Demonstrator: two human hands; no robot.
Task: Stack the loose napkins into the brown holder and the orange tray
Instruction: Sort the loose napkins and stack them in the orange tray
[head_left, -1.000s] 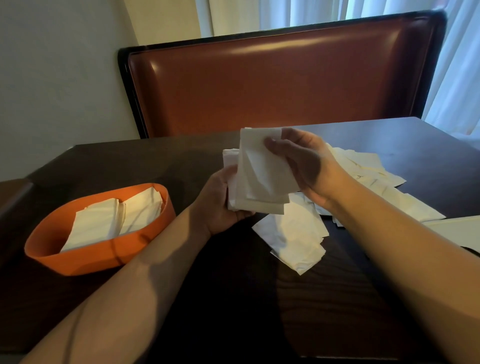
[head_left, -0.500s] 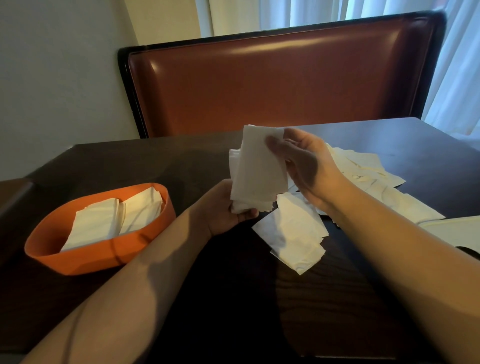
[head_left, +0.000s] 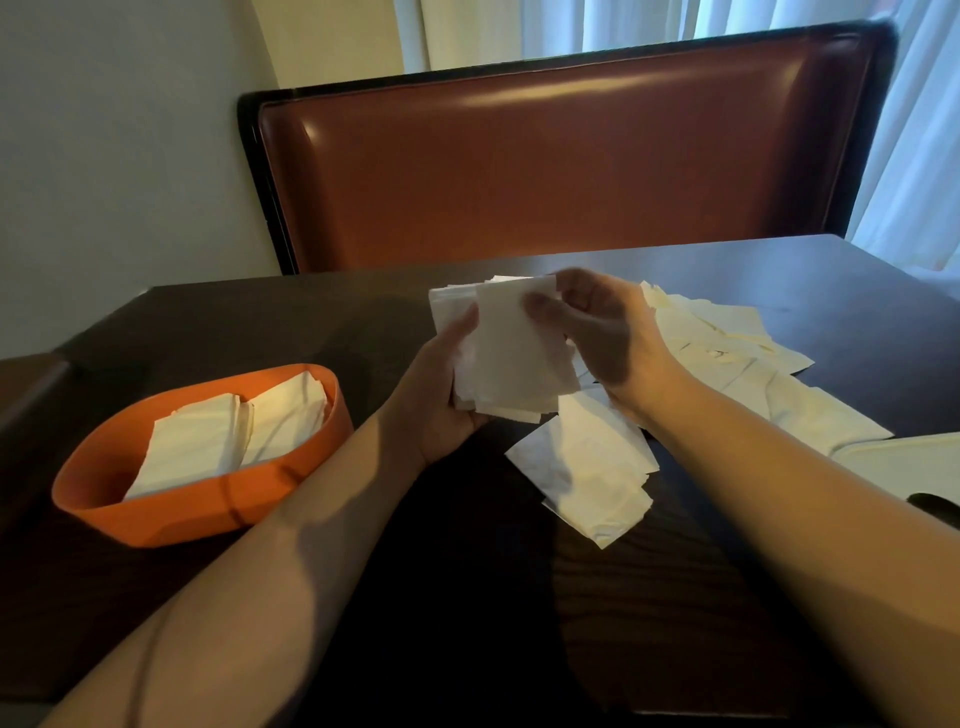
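White napkin stack (head_left: 511, 358) sits clasped in my left grip (head_left: 441, 400) above the dark bench (head_left: 675, 623) while my right grip (head_left: 597, 332) pinches its top sheet, loose napkins (head_left: 587, 478) lying beneath, orange tray (head_left: 182, 514) holding two piles leftward.

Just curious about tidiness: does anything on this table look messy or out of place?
Yes. Loose napkins lie scattered and overlapping on the dark table, right of the hands. The ones in the orange tray sit in neat stacks.
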